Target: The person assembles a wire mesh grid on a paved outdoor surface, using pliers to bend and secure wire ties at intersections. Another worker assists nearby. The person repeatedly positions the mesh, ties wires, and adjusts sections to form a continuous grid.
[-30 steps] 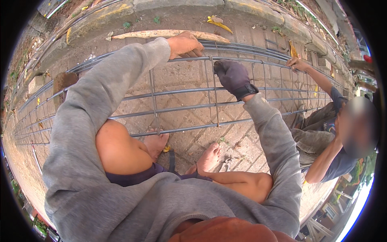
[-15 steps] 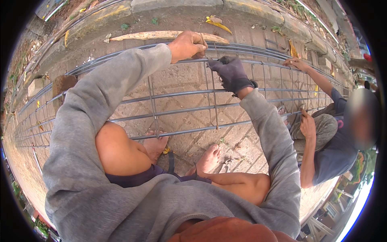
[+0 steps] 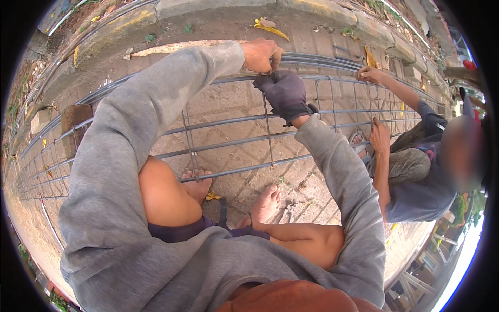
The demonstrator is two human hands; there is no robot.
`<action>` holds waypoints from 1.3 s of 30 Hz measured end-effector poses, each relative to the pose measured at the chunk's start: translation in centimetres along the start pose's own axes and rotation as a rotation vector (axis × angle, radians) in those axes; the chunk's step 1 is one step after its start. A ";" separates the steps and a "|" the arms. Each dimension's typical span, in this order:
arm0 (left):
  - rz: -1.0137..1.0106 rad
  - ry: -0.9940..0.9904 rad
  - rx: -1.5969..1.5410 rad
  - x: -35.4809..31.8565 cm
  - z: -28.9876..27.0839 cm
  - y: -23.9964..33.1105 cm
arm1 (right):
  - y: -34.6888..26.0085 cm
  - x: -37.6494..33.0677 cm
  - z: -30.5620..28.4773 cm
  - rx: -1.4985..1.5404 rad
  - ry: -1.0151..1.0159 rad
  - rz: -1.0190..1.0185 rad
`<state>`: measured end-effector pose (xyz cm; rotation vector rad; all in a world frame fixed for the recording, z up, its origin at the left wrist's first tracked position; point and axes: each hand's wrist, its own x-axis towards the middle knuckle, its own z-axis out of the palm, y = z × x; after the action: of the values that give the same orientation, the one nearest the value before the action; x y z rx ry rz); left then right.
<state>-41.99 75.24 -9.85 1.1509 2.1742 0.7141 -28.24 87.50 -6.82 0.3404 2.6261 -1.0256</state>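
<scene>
A long cage of steel bars (image 3: 228, 141) with thin wire stirrups runs crosswise in front of me. At its far side, my bare left hand (image 3: 261, 55) reaches over the top bar with bent fingers pinched together. Just below it, my right hand (image 3: 287, 96), in a dark purple glove, is closed at the joint of that bar and a stirrup (image 3: 268, 130). The two hands almost touch. Whatever lies between the fingers of either hand is hidden.
To the right a co-worker (image 3: 426, 171) squats with both hands on the cage. A brown block (image 3: 74, 125) stands by its left part. Beyond lie loose bars (image 3: 317, 60), a wooden strip (image 3: 171, 48) and a kerb (image 3: 208, 9). My bare feet (image 3: 266, 207) rest on brick paving.
My left hand has moved right, closer to the gloved hand. My right hand sits slightly further left. The co-worker's nearer hand has shifted up along the cage. The whole view has shifted a little.
</scene>
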 end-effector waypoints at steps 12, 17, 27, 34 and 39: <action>-0.049 -0.081 -0.330 -1.9 3.4 -3.0 | -0.5 0.0 -0.4 -0.032 0.019 -0.027; 0.110 -0.146 -0.093 -2.3 2.6 -2.4 | -0.2 0.1 -0.4 -0.041 0.025 -0.002; -0.264 0.236 0.316 -12.2 6.0 4.3 | 0.9 1.5 0.2 0.069 0.023 0.043; -0.347 0.290 -0.283 -10.1 7.5 3.0 | 0.8 1.9 -1.2 0.184 -0.136 0.092; -0.401 0.172 -0.367 -9.9 5.6 3.6 | 1.6 0.3 -4.6 0.068 -0.279 -0.173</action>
<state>-31.58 69.61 -8.95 0.4633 2.1945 0.9998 -28.91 91.86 -4.70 -0.0171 2.4043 -1.1287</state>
